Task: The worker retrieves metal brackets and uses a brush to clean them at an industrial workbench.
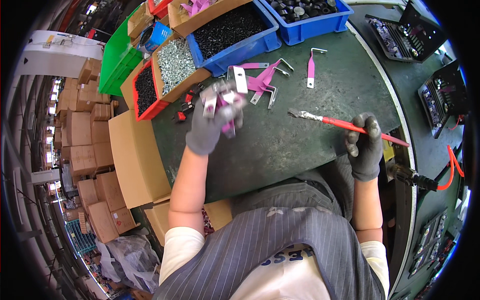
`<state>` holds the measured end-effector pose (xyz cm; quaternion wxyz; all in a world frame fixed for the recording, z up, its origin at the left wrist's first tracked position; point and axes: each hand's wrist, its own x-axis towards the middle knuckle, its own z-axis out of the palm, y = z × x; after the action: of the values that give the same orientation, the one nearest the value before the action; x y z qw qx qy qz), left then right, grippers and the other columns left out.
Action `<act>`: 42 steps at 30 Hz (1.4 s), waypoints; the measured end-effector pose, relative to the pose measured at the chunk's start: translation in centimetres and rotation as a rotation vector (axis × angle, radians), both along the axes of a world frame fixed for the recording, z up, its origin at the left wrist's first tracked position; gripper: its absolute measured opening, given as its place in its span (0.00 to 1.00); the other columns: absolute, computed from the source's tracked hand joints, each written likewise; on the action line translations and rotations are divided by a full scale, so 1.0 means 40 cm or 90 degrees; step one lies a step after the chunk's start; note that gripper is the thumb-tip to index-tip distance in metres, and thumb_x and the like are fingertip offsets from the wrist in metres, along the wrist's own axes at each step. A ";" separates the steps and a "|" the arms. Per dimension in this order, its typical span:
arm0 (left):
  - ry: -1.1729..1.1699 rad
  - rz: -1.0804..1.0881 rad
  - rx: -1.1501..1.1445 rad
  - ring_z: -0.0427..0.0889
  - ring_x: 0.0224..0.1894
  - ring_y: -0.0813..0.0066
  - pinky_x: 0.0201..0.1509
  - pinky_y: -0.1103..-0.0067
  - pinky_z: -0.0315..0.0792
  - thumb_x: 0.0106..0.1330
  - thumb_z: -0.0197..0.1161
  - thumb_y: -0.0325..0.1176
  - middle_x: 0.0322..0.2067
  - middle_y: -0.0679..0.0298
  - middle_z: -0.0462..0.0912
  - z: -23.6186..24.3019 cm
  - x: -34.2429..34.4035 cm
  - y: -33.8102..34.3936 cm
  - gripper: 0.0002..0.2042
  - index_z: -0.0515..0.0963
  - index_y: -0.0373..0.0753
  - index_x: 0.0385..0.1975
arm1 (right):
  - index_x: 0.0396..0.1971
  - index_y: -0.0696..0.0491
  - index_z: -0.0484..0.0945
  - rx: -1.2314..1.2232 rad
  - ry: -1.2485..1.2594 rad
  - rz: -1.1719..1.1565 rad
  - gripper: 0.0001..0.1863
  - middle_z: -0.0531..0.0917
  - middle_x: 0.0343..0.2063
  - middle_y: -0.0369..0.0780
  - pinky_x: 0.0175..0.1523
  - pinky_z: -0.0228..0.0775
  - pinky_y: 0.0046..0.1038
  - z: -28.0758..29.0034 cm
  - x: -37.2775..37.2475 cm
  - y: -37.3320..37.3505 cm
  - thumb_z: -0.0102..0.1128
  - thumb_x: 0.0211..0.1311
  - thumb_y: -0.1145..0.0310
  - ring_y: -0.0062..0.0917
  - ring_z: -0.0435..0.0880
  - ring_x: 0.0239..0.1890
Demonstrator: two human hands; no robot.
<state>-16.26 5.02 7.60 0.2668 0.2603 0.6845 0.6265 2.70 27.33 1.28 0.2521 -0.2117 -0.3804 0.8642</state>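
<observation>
My left hand [204, 131], in a dark grey glove, is closed on a bundle of shiny metal and pink brackets [235, 102], blurred by motion, above the left part of the green tabletop [260, 155]. In my right hand [366, 150], gloved too, a red-handled brush [335, 121] is gripped near its rear end. Its worn, paint-smeared head points left over the table. Just beyond my left hand lies a small pile of pink brackets [265, 80] with bent bare-metal ends. Another single pink bracket [311, 70] lies farther right.
Blue bins of small black parts [220, 62] and black caps [305, 37] line the far edge. A cardboard box of silver screws [176, 60] and a red bin [152, 107] stand far left. A power tool [412, 177] with an orange hose hangs at right.
</observation>
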 end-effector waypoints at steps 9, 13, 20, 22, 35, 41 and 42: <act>-0.119 -0.100 0.131 0.76 0.32 0.78 0.35 0.82 0.69 0.50 0.68 0.44 0.33 0.62 0.76 -0.047 0.130 -0.137 0.22 0.74 0.32 0.37 | 0.19 0.54 0.64 0.268 0.105 0.064 0.23 0.64 0.12 0.35 0.14 0.49 0.16 0.130 -0.052 -0.064 0.49 0.59 0.48 0.16 0.58 0.10; -0.132 -0.089 0.142 0.74 0.30 0.79 0.32 0.82 0.68 0.51 0.68 0.43 0.33 0.62 0.76 -0.031 0.133 -0.144 0.21 0.75 0.31 0.35 | 0.18 0.57 0.70 0.354 0.169 0.095 0.22 0.70 0.11 0.37 0.16 0.51 0.19 0.126 -0.045 -0.065 0.50 0.58 0.53 0.16 0.63 0.11; -0.181 -0.114 0.125 0.72 0.28 0.79 0.30 0.82 0.65 0.50 0.68 0.43 0.31 0.63 0.75 -0.021 0.135 -0.148 0.20 0.76 0.31 0.34 | 0.13 0.51 0.65 0.368 0.133 0.033 0.25 0.65 0.08 0.33 0.18 0.51 0.20 0.152 -0.037 -0.068 0.52 0.56 0.46 0.17 0.60 0.08; -0.162 -0.123 0.133 0.72 0.28 0.79 0.29 0.82 0.65 0.50 0.68 0.43 0.31 0.62 0.75 -0.020 0.135 -0.143 0.20 0.76 0.31 0.34 | 0.15 0.55 0.70 0.369 0.182 0.086 0.22 0.68 0.08 0.36 0.17 0.53 0.21 0.148 -0.033 -0.059 0.51 0.58 0.52 0.18 0.63 0.10; -0.248 0.050 0.035 0.73 0.33 0.82 0.35 0.82 0.70 0.42 0.70 0.29 0.30 0.69 0.74 -0.104 0.094 -0.136 0.27 0.71 0.31 0.45 | 0.24 0.53 0.67 0.029 0.078 -0.050 0.17 0.67 0.14 0.35 0.12 0.50 0.15 0.015 -0.008 0.036 0.46 0.63 0.55 0.15 0.61 0.09; 0.493 0.031 -0.168 0.77 0.36 0.64 0.41 0.76 0.71 0.41 0.64 0.24 0.33 0.60 0.76 -0.145 -0.006 -0.058 0.16 0.77 0.38 0.34 | 0.28 0.52 0.68 -0.063 0.076 -0.022 0.12 0.72 0.22 0.36 0.13 0.54 0.14 -0.070 0.009 0.049 0.46 0.64 0.58 0.16 0.64 0.13; 0.532 0.043 -0.149 0.76 0.38 0.60 0.42 0.74 0.70 0.39 0.64 0.24 0.34 0.58 0.77 -0.115 -0.017 -0.013 0.13 0.78 0.38 0.29 | 0.28 0.52 0.68 -0.081 0.068 -0.040 0.13 0.72 0.20 0.36 0.14 0.54 0.14 -0.078 0.004 0.051 0.46 0.64 0.58 0.16 0.64 0.13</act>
<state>-16.95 4.49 3.02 -0.0264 0.4370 0.8081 0.3940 2.88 29.36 -1.84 0.2851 -0.1925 -0.3037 0.8885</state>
